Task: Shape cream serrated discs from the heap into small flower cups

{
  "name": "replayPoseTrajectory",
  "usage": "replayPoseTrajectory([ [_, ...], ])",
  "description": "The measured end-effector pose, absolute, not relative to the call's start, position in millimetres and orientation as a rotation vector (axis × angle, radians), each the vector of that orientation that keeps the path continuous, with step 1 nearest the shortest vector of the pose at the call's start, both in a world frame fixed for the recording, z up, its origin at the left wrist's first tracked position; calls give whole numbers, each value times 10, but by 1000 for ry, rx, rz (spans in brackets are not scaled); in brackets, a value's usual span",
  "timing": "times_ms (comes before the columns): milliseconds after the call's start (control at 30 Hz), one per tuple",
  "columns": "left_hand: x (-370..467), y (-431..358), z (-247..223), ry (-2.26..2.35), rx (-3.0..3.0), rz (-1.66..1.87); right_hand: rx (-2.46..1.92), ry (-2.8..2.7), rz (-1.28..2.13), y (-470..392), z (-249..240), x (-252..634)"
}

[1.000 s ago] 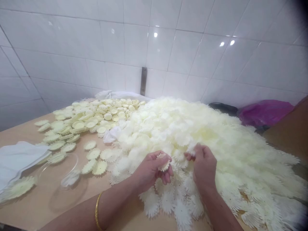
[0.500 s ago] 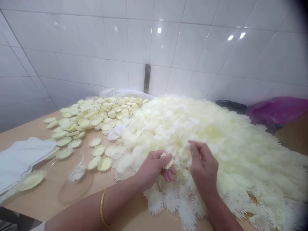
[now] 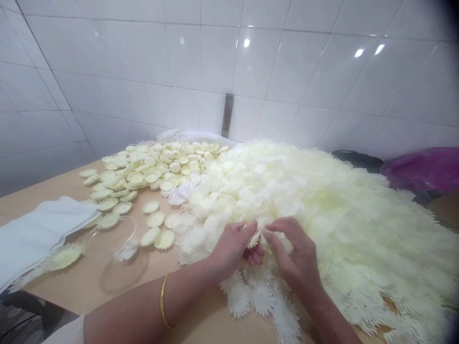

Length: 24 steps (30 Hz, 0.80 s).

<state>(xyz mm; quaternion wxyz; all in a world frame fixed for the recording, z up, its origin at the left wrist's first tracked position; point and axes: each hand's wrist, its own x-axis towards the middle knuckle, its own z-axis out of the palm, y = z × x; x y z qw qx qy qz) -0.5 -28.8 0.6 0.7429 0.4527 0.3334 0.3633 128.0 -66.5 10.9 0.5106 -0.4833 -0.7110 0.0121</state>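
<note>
A small pale-yellow flower disc with a notched edge (image 3: 253, 239) is pinched between the thumb and fingers of my left hand (image 3: 233, 248). Whether it is one layer or a stack, I cannot tell. Just to its right is my right hand (image 3: 296, 253), thumb and forefinger brought together near the disc; whatever is between those fingertips is too small to make out. Both hands are over the near edge of a large heap of loose cream petal cutouts (image 3: 287, 181). Several white cutouts (image 3: 263, 298) lie below them on the table.
Smaller yellow flower discs (image 3: 143, 167) are piled at the back left of the tan table (image 3: 122, 296). White sheets (image 3: 43, 229), a clear round ring (image 3: 134, 229) and a crumpled white scrap (image 3: 181, 192) lie leftward. Purple plastic (image 3: 426, 167) is at right, before a tiled wall (image 3: 136, 48).
My right hand has come left and slightly down, and its fingertips are now close beside the disc in my left hand. The camera view has turned slightly left.
</note>
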Motion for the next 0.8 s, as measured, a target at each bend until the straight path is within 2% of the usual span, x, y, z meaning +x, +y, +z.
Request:
replayPoseTrajectory([
  [133, 4, -271, -6, 785, 978, 773, -1202, -1890, 91, -664, 65, 1226],
  [333, 8, -271, 37, 732, 936, 728, -1252, -1979, -100, -641, 22, 1245],
  [400, -4, -280, 62, 667, 940, 709, -1265, -1928, -59, -641, 24, 1247],
  [633, -36, -283, 102, 585, 951, 653, -1292, -1482, 665, -639, 73, 1289],
  [800, -18, -272, 94, 590, 978, 687, -1114, -1252, 1093, -621, 94, 1297],
])
